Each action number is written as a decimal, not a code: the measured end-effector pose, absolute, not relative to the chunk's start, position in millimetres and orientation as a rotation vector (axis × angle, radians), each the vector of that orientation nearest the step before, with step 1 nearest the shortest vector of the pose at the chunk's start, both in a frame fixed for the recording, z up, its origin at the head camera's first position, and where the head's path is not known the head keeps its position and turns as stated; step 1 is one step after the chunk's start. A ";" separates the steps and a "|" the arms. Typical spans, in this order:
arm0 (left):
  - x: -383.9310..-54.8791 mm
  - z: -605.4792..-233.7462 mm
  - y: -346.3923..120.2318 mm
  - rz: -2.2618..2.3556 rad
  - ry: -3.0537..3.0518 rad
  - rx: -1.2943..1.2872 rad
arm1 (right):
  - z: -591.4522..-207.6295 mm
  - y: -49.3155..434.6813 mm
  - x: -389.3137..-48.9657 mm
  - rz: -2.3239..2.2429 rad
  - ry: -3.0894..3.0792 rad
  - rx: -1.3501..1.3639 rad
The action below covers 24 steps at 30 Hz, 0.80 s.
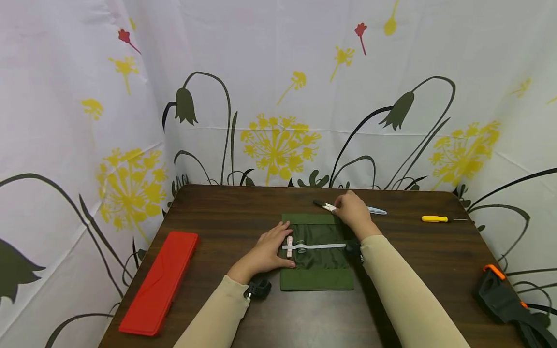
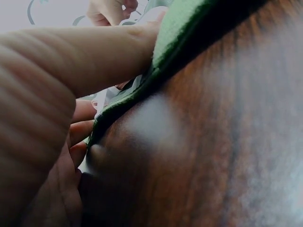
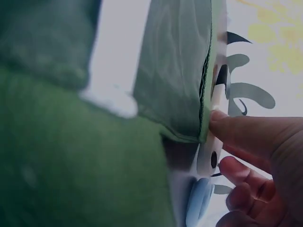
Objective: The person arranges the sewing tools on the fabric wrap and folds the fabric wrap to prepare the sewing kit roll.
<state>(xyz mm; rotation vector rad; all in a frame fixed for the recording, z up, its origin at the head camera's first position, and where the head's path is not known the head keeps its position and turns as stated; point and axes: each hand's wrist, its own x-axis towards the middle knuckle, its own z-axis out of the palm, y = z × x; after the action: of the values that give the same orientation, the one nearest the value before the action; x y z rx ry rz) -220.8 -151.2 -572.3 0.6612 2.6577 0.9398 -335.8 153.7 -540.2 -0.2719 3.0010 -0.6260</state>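
Note:
A green fabric pouch [image 1: 316,279] lies unfolded on the dark wooden table, with a white elastic strap [image 1: 326,246] across its middle. Under the strap sit a small pinkish-white piece [image 1: 289,247] and a small round ring-like item [image 1: 301,248]. My left hand [image 1: 270,249] rests on the pouch's left edge, fingers extended and thumb spread. Beyond the pouch's far edge, my right hand [image 1: 353,212] pinches a slim white tool with a black tip [image 3: 218,97]; its thumb presses the white body. A light blue slim item [image 3: 199,201] lies close beside that tool.
To the left is a flat red case [image 1: 158,285]. A yellow-handled tool [image 1: 434,219] with a thin metal shaft lies at the far right. Near the right edge is a black strapped item with orange parts [image 1: 496,295]. A flower-patterned curtain [image 1: 278,96] hangs behind the table [image 1: 226,208].

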 end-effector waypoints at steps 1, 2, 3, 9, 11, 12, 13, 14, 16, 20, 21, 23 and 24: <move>-220.9 -572.8 -151.6 0.938 2.658 0.662 | -540.3 153.1 -336.0 -0.630 3.004 -0.273; -220.9 -573.3 -151.9 0.938 2.658 0.662 | -540.4 152.5 -336.3 -0.635 3.005 -0.271; -221.1 -574.0 -152.2 0.935 2.658 0.662 | -540.3 152.1 -336.5 -0.644 3.005 -0.276; -222.0 -574.5 -152.7 0.922 2.657 0.669 | -536.2 151.8 -335.0 -0.743 3.025 -0.303; -221.8 -574.6 -152.1 0.931 2.653 0.673 | -533.9 152.4 -332.9 -0.800 3.044 -0.319; -221.8 -574.7 -151.9 0.937 2.654 0.675 | -532.7 152.7 -331.5 -0.828 3.053 -0.332; -222.0 -574.9 -151.7 0.938 2.656 0.674 | -531.4 152.8 -330.1 -0.855 3.064 -0.344; -222.0 -575.1 -151.7 0.937 2.658 0.674 | -530.3 152.8 -328.5 -0.884 3.069 -0.352; -221.9 -575.5 -151.7 0.935 2.664 0.675 | -528.3 152.7 -324.6 -0.950 3.071 -0.369; -221.6 -575.7 -152.0 0.923 2.663 0.676 | -525.5 152.4 -314.9 -1.116 3.031 -0.350; -221.5 -575.7 -152.3 0.928 2.661 0.679 | -525.5 152.4 -312.3 -1.157 3.012 -0.345; -221.5 -575.6 -152.9 0.934 2.658 0.684 | -526.2 152.9 -307.1 -1.236 2.970 -0.330; -221.4 -575.5 -153.3 0.935 2.657 0.682 | -526.4 153.0 -304.5 -1.278 2.948 -0.325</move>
<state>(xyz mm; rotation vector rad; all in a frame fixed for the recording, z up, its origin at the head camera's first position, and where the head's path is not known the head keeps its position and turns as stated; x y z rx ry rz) -221.4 -153.3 -575.5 0.6820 2.6565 0.9350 -304.5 153.0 -526.4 -0.3255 2.9478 -1.2779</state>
